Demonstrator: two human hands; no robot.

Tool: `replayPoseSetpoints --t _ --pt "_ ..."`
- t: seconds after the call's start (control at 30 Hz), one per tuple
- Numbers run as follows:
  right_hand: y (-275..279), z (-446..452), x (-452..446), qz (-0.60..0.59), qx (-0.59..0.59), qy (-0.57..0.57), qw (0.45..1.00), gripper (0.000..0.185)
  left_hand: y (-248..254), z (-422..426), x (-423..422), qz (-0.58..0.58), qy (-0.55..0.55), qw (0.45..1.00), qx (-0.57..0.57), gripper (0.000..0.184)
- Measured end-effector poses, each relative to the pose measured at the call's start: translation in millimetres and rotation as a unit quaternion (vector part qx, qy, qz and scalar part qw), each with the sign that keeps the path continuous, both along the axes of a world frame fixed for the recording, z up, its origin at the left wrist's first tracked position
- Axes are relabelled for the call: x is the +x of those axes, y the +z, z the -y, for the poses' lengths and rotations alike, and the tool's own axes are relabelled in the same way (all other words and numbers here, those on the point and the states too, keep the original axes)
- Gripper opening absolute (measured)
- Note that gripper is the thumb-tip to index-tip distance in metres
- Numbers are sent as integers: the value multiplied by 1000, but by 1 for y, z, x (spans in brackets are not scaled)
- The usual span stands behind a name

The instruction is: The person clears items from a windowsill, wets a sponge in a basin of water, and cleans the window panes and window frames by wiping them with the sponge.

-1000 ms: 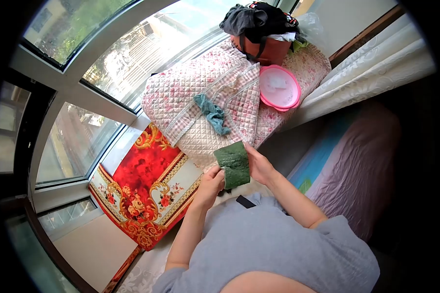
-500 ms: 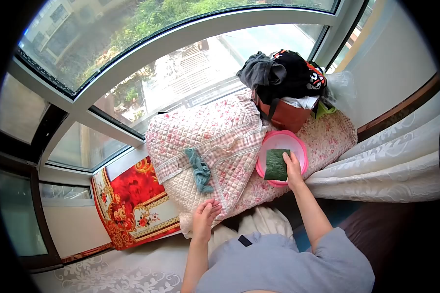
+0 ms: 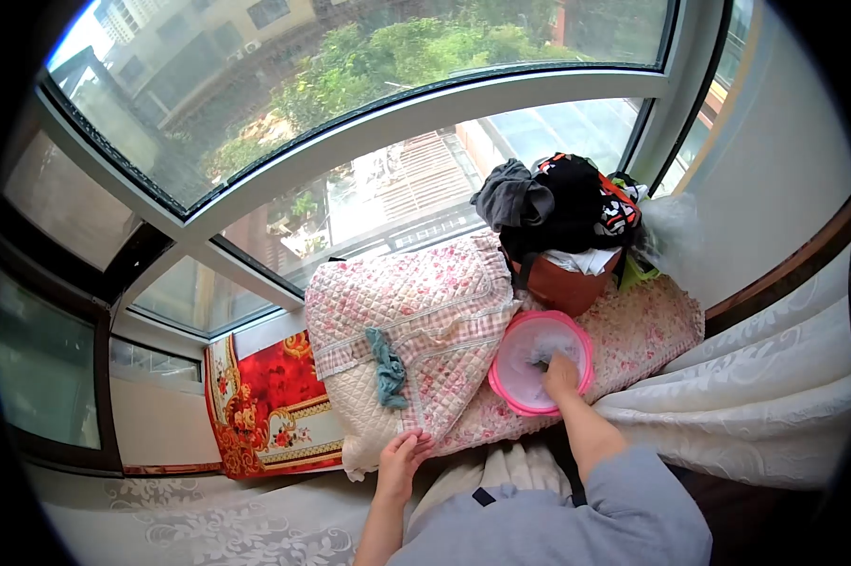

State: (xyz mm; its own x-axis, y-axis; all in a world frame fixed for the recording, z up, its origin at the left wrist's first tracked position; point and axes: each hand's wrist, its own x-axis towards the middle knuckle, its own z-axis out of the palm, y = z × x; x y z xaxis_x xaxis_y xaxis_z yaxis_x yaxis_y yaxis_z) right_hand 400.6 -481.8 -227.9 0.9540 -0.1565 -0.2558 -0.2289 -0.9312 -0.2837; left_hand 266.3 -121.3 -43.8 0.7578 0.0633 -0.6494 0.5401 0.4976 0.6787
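My right hand (image 3: 561, 377) reaches down into a pink-rimmed basin (image 3: 590, 354). Its fingers are closed on a dark green scouring pad (image 3: 542, 366), of which only a small dark part shows beside them. The basin seems to hold clear water. At the front edge of the folded quilted cover (image 3: 458, 368), my left hand (image 3: 405, 457) is open, fingers loosely stretched and holding nothing I can see. On the quilt, above that hand, lies a crumpled teal cloth (image 3: 386, 370).
Behind the basin stands a brown bag (image 3: 562, 286) heaped with dark clothes (image 3: 576, 203). A red patterned blanket (image 3: 284, 391) lies at the left. Windows (image 3: 416, 94) run along the back, and a white curtain (image 3: 737, 406) hangs at the right.
My right hand has lowered the scouring pad from above the basin into it, so the pad is now mostly hidden. My left hand stays by the quilt edge. The view has tilted up slightly.
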Motion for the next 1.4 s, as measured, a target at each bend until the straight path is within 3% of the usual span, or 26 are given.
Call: replayPoseSetpoints --t 0.03,0.1,0.17,0.3,0.47,0.57,0.67,0.7,0.77,0.87,0.97,1.07,1.17,1.3,1.4 --pt "-7 -3 -2 15 -22 -45 999 37 -7 -4 0 3 10 1000 2 31" --pt "-31 -6 -3 -23 -33 98 994 37 -3 -2 6 14 12 1000 10 31" --pt "5 -8 1 -58 -18 51 997 36 -3 -1 8 27 21 999 9 31" --pt "-43 -13 -6 55 -101 29 993 32 -2 0 -8 17 -11 1000 -23 32" --pt "-25 -9 -7 56 -105 60 991 38 -16 -6 -30 -7 16 1000 -10 31" --pt "6 3 -6 53 24 122 991 42 -13 -6 -37 3 43 999 -20 31" --pt "-20 19 12 6 141 42 989 38 -15 1 -39 12 59 998 -20 32" --pt "-24 24 16 -63 225 -36 972 34 -16 7 -39 16 67 998 -14 32" --pt "-12 26 32 -196 377 -193 884 28 -24 16 -39 15 66 998 -6 37" --pt "0 37 39 -316 545 -149 762 30 -34 50 -34 3 99 995 -13 37" --pt "33 37 44 -311 580 -201 725 30 -30 99 -22 -6 109 994 -17 34" --pt "1 35 45 -204 611 -151 750 37 -30 146 -10 -6 108 993 -35 35" --pt "19 44 51 -233 615 -132 741 45 -34 183 -4 -10 125 991 -37 35" --pt "25 52 59 -310 688 -132 643 35 -35 217 -5 -5 186 982 -32 34" --pt "19 52 62 -342 635 -135 679 42 -36 231 -15 6 227 973 -38 33"
